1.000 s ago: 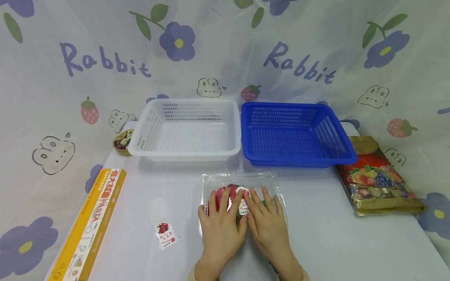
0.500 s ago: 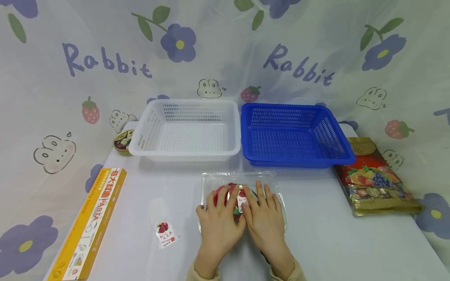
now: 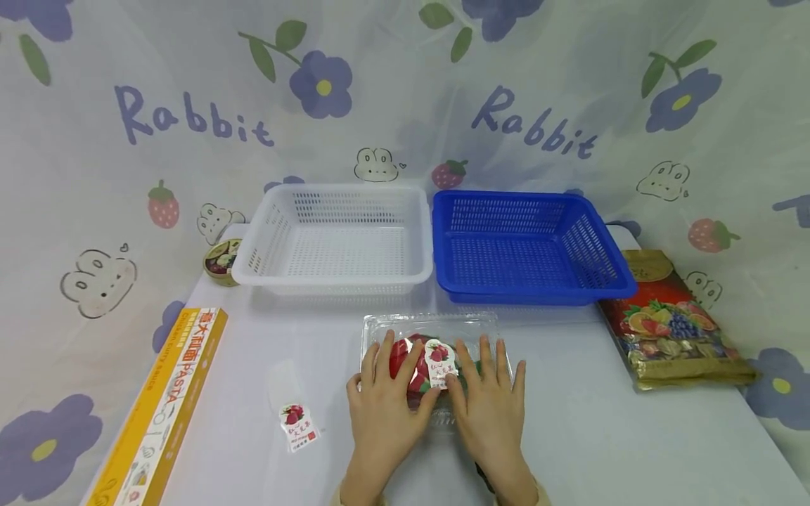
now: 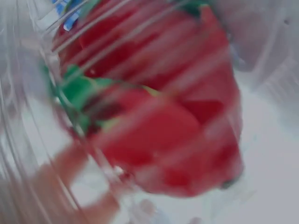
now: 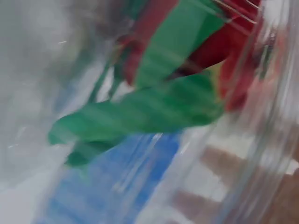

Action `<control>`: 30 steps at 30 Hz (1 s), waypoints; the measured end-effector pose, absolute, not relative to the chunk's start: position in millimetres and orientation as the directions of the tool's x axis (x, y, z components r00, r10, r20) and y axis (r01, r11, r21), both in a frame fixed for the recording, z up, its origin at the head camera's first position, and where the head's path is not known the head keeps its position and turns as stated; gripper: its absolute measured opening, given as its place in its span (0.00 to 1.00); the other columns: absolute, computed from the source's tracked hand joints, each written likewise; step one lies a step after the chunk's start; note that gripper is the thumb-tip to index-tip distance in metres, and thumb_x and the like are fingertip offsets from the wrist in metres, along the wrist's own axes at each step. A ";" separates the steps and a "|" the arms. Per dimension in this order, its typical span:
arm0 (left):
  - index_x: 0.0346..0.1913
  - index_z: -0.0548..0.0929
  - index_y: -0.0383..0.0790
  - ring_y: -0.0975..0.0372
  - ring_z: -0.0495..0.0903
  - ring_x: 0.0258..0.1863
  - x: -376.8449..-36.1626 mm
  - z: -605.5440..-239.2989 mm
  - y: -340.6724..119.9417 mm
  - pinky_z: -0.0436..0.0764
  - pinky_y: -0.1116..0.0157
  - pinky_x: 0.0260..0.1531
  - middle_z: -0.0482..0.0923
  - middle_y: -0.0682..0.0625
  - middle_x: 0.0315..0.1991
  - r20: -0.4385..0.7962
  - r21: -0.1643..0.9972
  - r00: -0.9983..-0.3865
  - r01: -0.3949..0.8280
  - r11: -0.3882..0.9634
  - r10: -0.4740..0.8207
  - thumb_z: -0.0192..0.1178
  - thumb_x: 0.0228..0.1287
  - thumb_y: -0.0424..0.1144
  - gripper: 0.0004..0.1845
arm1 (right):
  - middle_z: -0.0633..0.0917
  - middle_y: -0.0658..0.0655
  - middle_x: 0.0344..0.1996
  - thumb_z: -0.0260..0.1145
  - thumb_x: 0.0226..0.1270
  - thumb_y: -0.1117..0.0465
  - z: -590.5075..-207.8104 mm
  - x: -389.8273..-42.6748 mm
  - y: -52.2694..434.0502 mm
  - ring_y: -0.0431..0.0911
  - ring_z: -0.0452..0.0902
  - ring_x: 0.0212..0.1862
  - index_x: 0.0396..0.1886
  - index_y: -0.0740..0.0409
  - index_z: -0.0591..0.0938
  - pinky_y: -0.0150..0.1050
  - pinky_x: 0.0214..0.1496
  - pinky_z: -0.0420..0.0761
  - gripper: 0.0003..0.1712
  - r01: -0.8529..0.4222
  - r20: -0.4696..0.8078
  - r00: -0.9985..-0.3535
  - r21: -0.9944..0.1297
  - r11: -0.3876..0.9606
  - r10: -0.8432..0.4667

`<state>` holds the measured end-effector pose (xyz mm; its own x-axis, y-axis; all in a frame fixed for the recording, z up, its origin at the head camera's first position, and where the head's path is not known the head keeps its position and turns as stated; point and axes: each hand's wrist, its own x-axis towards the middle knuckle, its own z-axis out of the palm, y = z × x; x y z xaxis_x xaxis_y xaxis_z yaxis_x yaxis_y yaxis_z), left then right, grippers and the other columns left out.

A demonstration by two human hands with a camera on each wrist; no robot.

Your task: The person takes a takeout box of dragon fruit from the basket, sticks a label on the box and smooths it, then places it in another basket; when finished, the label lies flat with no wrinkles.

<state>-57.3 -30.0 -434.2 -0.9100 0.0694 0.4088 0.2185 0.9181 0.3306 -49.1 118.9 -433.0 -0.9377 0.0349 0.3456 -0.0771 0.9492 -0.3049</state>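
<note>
A clear plastic clamshell box (image 3: 436,322) lies in front of me with a red dragon fruit (image 3: 400,355) inside. On its lid sits a white dragon-fruit label (image 3: 439,367), now largely uncovered. My left hand (image 3: 386,411) rests on the left part of the lid, fingers spread and pointing away. On the right part, my right hand (image 3: 490,407) lies likewise, its thumb by the label's lower corner. Through the plastic, the left wrist view shows the red fruit (image 4: 168,135) close up, blurred. Green leaf tips (image 5: 140,112) fill much of the right wrist view.
Behind the box stand a white basket (image 3: 335,280) and a blue basket (image 3: 538,289). A pasta box (image 3: 158,407) lies at left, near a loose label sheet (image 3: 295,414). A round tin (image 3: 221,261) is partly behind the white basket. A red-gold bag (image 3: 673,323) lies right.
My hands have moved apart across the lid, left hand leftward and right hand rightward. More of the label and fruit shows between them.
</note>
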 end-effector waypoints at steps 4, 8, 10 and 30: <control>0.66 0.74 0.60 0.46 0.62 0.71 -56.5 -433.3 -36.7 0.69 0.41 0.55 0.64 0.44 0.72 0.373 0.385 -0.926 0.208 0.899 0.054 0.65 0.52 0.62 0.36 | 0.69 0.69 0.68 0.60 0.69 0.49 -435.8 -47.6 128.7 0.72 0.59 0.70 0.66 0.54 0.75 0.75 0.60 0.64 0.28 -0.073 0.350 -0.934 -0.374 0.925 0.068; 0.66 0.73 0.60 0.39 0.61 0.71 -56.6 -434.7 -44.2 0.61 0.31 0.60 0.62 0.44 0.73 0.291 0.471 -0.957 0.151 0.869 0.008 0.62 0.56 0.61 0.33 | 0.60 0.71 0.72 0.60 0.70 0.52 -438.8 -46.1 137.9 0.77 0.58 0.67 0.68 0.56 0.71 0.75 0.49 0.70 0.29 -0.052 0.275 -0.956 -0.507 0.861 0.105; 0.68 0.71 0.59 0.36 0.62 0.69 -56.5 -437.2 -49.8 0.58 0.28 0.60 0.59 0.43 0.75 0.227 0.543 -0.974 0.112 0.832 -0.016 0.61 0.58 0.61 0.33 | 0.55 0.70 0.74 0.57 0.73 0.51 -440.9 -45.3 143.0 0.76 0.58 0.68 0.71 0.54 0.68 0.76 0.48 0.71 0.30 -0.011 0.197 -0.972 -0.588 0.809 0.130; 0.75 0.58 0.43 0.36 0.57 0.71 -53.7 -444.9 -66.4 0.65 0.30 0.56 0.47 0.37 0.77 0.126 0.876 -0.992 0.125 0.466 0.029 0.62 0.63 0.47 0.40 | 0.52 0.63 0.77 0.59 0.71 0.59 -450.7 -40.5 169.7 0.69 0.62 0.69 0.73 0.47 0.65 0.66 0.59 0.70 0.31 -0.085 0.113 -0.993 -0.857 0.508 0.024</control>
<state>-53.7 -66.4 -444.9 -0.9916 0.0294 0.1256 0.1247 0.4665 0.8757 -40.5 169.7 -450.7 -0.9933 0.0242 0.1133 -0.0853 0.5084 -0.8569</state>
